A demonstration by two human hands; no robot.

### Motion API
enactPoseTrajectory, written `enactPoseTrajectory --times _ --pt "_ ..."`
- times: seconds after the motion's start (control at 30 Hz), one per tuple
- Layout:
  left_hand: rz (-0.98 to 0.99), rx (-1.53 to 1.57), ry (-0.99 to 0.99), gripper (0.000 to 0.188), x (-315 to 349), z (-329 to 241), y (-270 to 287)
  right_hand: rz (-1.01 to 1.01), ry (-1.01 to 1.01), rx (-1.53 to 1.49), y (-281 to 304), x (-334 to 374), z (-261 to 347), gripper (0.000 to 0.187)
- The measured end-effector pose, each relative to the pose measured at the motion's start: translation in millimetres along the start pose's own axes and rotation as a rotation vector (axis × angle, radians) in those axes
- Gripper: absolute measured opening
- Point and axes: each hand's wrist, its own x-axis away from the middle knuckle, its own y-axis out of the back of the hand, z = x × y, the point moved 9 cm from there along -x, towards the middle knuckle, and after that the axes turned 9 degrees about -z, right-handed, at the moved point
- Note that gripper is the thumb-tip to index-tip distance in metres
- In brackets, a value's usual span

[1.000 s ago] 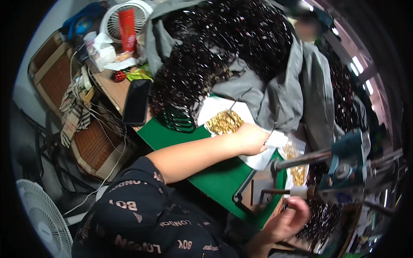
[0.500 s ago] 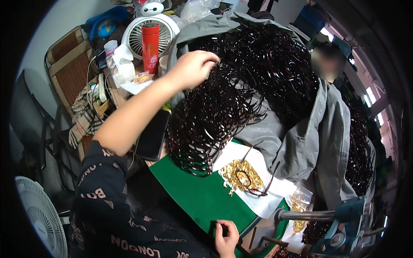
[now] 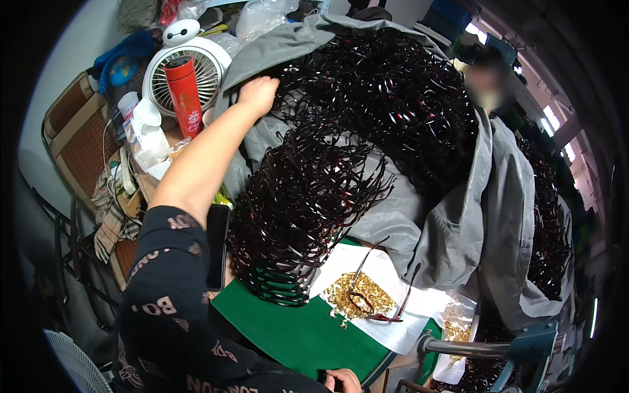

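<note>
My left hand (image 3: 259, 95) is stretched out to the far left edge of a big heap of dark glossy eyeglass frames (image 3: 400, 85). Its fingers are curled closed, and whatever they may hold is hidden. Nearer to me, a stacked row of similar frames (image 3: 288, 203) stands at the edge of a green mat (image 3: 295, 334). At the bottom edge my right hand (image 3: 343, 380) is partly cut off, its fingers bent in; I cannot see anything in them. One pair of eyeglass frames (image 3: 385, 318) with temples unfolded lies over small gold-coloured parts (image 3: 341, 295) on white paper (image 3: 400, 335).
Grey cloth (image 3: 452, 242) lies under and around the heap. To the left are a black phone (image 3: 218, 249), a red bottle (image 3: 184, 98) and a white fan (image 3: 154, 85). A metal-armed machine (image 3: 531, 347) stands at the lower right, beside a clear bag of gold parts (image 3: 457, 327).
The view has shifted. My left hand has moved from above the near frames to the heap's far left edge. My right hand has slipped lower, partly out of view.
</note>
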Motion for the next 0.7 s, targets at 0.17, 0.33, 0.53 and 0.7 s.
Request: enactPoseTrajectory --times 0.17,0.33,0.53,0.7 --pt "0.058 0.124 -0.128 0.04 -26.4 -70.4 96.3 0.012 0.017 0.061 -3.6 -4.7 8.0 0.011" --pt "0.044 0.394 -0.086 0.031 -37.4 -77.1 159.7 0.084 0.039 0.095 -5.5 -8.3 14.0 0.014" --pt "-0.306 1.004 0.047 0.025 -41.1 -36.2 234.0 0.153 0.014 0.127 -7.0 -6.2 12.6 0.011" --pt "-0.007 1.292 -0.045 0.023 67.4 -145.2 302.2 0.254 -0.662 -0.442 -14.0 -0.5 -40.8 0.032"
